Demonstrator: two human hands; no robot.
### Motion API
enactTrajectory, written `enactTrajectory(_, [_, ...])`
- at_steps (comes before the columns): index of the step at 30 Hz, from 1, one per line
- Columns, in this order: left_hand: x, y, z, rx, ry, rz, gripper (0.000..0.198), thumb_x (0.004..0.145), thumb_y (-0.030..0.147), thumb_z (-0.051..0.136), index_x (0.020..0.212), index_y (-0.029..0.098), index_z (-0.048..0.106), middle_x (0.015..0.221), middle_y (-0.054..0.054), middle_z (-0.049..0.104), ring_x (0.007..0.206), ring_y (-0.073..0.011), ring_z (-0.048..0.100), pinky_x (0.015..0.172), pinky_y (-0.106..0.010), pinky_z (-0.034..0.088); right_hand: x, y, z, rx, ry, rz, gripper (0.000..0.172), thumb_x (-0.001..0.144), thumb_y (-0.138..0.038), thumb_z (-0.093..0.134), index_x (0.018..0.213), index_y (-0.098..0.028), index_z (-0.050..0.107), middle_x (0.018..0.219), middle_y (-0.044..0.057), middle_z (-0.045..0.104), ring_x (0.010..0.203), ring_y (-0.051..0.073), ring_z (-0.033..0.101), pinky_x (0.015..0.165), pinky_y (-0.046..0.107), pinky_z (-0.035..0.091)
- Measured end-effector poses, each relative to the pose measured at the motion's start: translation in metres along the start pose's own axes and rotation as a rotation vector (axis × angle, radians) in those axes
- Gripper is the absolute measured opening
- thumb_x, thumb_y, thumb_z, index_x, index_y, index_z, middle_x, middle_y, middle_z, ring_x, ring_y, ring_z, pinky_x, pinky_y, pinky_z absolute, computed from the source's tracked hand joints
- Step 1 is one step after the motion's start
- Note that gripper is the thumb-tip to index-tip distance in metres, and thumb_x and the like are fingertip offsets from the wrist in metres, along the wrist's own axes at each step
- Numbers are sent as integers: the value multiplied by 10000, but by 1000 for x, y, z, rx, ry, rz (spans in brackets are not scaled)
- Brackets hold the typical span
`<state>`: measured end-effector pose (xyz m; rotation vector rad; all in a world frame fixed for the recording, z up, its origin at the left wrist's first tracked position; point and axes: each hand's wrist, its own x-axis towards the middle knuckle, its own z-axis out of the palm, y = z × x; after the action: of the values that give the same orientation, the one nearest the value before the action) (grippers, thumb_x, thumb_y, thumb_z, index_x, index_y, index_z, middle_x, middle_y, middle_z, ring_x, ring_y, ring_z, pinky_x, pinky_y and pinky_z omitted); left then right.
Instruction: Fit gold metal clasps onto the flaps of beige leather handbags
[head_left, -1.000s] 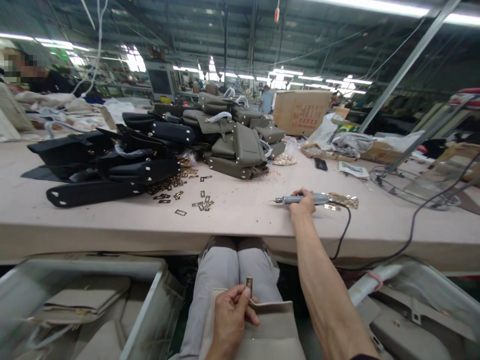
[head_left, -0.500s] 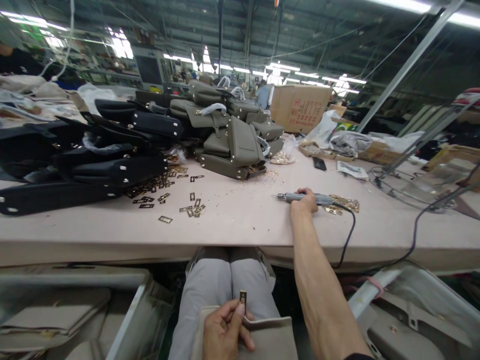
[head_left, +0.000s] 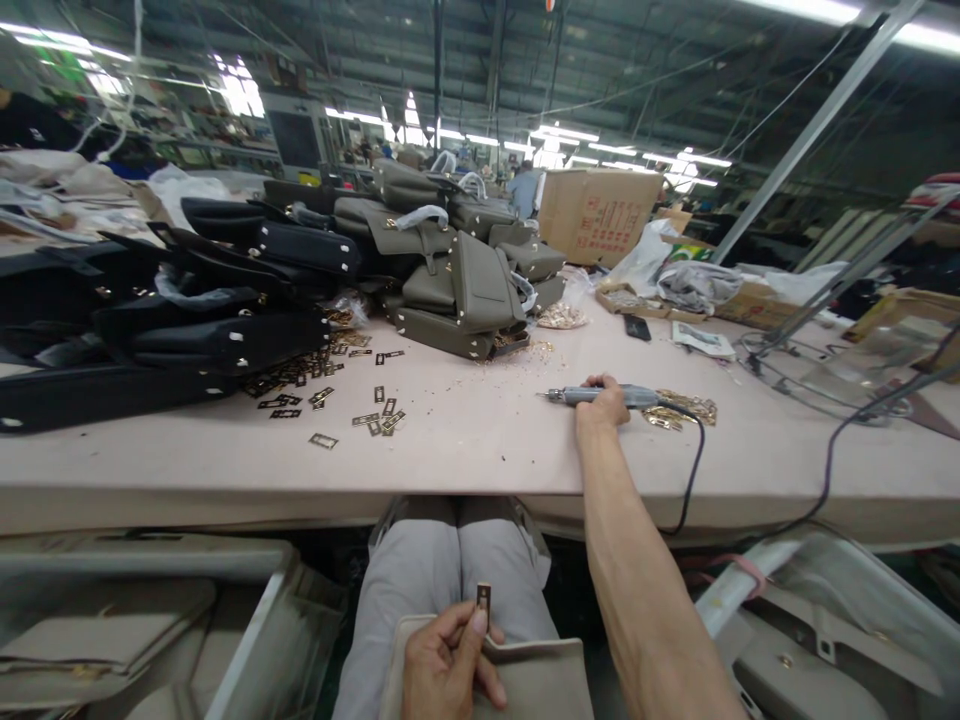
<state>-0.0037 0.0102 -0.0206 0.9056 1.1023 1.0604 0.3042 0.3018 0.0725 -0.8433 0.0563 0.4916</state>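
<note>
Over my lap, my left hand pinches a small rectangular metal plate between thumb and fingers. The plate stands up at the edge of a taupe leather bag piece lying across my thighs; whether it is joined to the leather I cannot tell. Out on the table, my right hand is wrapped around a grey electric screwdriver, which lies level with its tip to the left. Gold metal plates lie in a heap just beyond its cable end.
Black bags and olive bags are piled on the table at left and centre. Loose metal frames are scattered before them. A dark cable trails right. Bins with bags flank my legs. A carton stands behind.
Almost nothing differs. The view has shifted slightly; both hands keep their holds, the left on the metal plate and the right on the electric screwdriver.
</note>
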Motion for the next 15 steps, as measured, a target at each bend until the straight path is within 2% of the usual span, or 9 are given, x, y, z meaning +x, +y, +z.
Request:
enactTrajectory(4, [-1,2,0,19,12,2,636,786,753,725,782,117,739,639,-109,728,344,-145,568,381,-200,382,-3,0,0,37,56,-20,279,800,-112,698,772,-201,435,662,-34,563,530,110,566,401,180,498])
enactTrajectory(8, [0,-1,-2,21,-6,9,633,791,756,719,767,124,734,579,-82,693,342,-146,571,376,-191,365,-4,-1,-2,52,69,-16,267,798,-86,675,774,-200,434,661,-35,564,529,111,566,396,179,489])
enactTrajectory(15, [0,-2,-3,29,3,19,613,803,723,732,788,110,738,620,-92,711,352,-134,578,384,-183,345,-8,-5,-6,83,81,-30,254,769,-30,644,816,-191,453,678,-32,576,553,113,575,401,184,488])
